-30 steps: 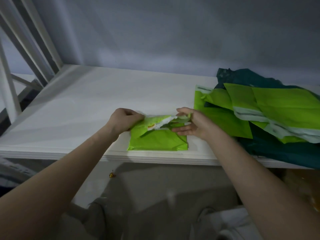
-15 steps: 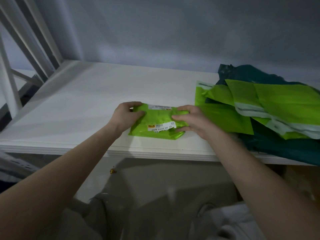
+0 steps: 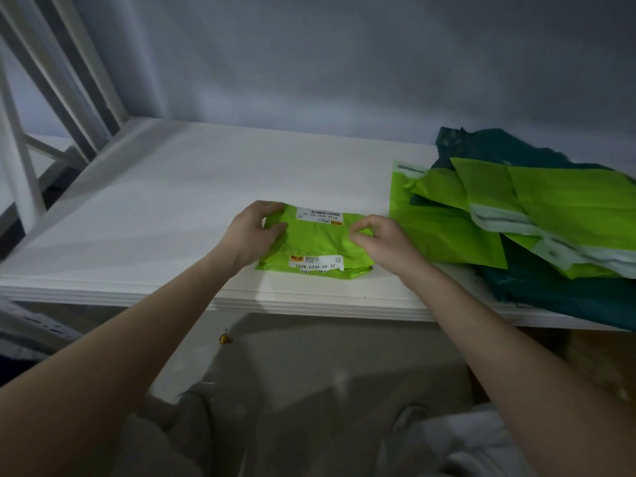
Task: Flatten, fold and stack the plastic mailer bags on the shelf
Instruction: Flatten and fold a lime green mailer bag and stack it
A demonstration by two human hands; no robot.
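Observation:
A folded lime-green mailer bag [image 3: 318, 244] with two white labels lies on the white shelf [image 3: 172, 215] near its front edge. My left hand [image 3: 253, 232] grips the bag's left edge, fingers curled round it. My right hand [image 3: 380, 237] pinches the bag's right edge between thumb and fingers. At the right lies a loose pile of unfolded mailer bags [image 3: 537, 215], lime-green ones on top of dark teal ones.
The pile of bags overhangs the shelf's front edge at the right. White shelf-frame bars [image 3: 69, 80] slant up at the left. A grey wall [image 3: 344, 56] closes the back. Bare shelf surface stretches left of the folded bag.
The bag's top flap has been folded down flat, and the folded bag now lies a little farther back on the shelf with both labels showing. Both hands stay at its side edges.

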